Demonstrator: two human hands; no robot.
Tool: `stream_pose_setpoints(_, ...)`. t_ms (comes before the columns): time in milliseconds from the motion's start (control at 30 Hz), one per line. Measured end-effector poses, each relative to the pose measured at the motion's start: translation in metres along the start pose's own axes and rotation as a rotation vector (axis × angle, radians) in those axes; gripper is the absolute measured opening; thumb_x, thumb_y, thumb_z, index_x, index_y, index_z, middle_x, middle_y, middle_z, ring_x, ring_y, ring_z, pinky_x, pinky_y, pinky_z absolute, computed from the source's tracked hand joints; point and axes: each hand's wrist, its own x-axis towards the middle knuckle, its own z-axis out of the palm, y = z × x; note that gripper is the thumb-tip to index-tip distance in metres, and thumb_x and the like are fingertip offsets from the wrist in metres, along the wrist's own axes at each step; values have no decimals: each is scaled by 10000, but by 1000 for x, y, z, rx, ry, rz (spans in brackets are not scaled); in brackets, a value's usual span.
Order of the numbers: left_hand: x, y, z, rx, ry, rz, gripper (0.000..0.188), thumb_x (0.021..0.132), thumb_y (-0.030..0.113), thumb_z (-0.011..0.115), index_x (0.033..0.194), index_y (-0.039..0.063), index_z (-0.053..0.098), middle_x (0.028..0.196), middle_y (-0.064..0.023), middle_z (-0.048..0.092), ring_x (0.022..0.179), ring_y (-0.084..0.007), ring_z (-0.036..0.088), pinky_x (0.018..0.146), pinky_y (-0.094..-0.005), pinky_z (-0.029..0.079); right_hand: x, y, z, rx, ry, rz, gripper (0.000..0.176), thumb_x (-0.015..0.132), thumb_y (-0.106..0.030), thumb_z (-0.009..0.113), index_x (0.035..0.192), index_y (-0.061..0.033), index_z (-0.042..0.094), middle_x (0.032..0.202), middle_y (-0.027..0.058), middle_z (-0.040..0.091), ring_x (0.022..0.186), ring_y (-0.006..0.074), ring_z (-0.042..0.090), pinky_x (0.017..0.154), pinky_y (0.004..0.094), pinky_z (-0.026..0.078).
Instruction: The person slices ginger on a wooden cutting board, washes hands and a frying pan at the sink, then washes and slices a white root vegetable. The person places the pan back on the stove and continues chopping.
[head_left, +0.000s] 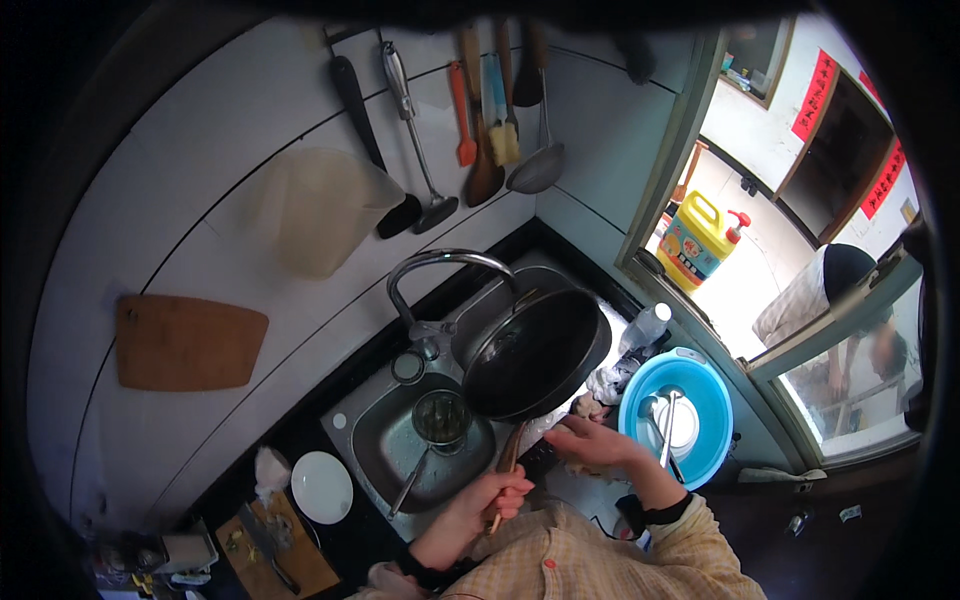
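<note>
My left hand (504, 491) is closed around the handle of a wooden utensil (511, 450), whose upper part reaches to the rim of a dark wok (540, 356). The wok rests tilted over the sink's right part, beside the curved chrome faucet (454, 259). My right hand (589, 441) is bent over a pale, rumpled thing at the counter's edge, just below the wok; whether it grips this is hard to tell. In the left sink basin (375, 457) lie a glass bowl (441, 418) and a metal-handled utensil (409, 484).
A blue basin (630, 397) with white dishes and spoons stands at the right, near a plastic bottle (646, 326). Left of the sink are a white plate (322, 487) and a cutting board (319, 574) with a knife (270, 551). Beyond the open window, a person (802, 292) bends down.
</note>
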Motion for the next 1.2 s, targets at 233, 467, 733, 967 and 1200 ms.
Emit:
stream_pose_setpoints(233,-84,-15,5,144,186,3,222,807,27,606,800,155,425,519,62,372,357,-34,325,328,-205,243,-17,21,-76,886,4,-354,426,856,-376,533,1165,-83,506,853,137,585,498,153,535,390,217,406)
stream_pose_setpoints(467,-167,-69,11,106,394,50,282,763,20,649,759,109,382,484,18,429,350,-66,385,330,-202,277,107,31,-106,1464,-2,-268,559,858,-22,531,1341,-229,341,1020,202,529,874,292,583,786,424,538)
stream_pose_setpoints(733,-189,-144,37,-22,792,216,269,709,-25,675,780,58,429,479,-12,448,332,-87,413,308,-223,311,274,41,-102,1460,-34,-66,369,826,-449,607,972,-125,504,929,68,581,486,47,425,341,150,288)
stream_pose_setpoints(967,-188,-179,60,-264,895,307,268,692,-29,680,730,58,430,476,-28,453,338,-100,415,325,-231,311,332,60,-76,1188,251,108,427,859,-531,513,643,-175,420,568,-12,468,414,103,370,379,236,276)
stream_pose_setpoints(1200,-190,-207,46,-171,912,251,262,714,23,677,800,54,432,501,-6,452,349,-89,419,337,-214,330,303,108,-31,1180,365,200,317,888,-267,502,607,-180,382,503,-31,391,385,90,353,363,224,295)
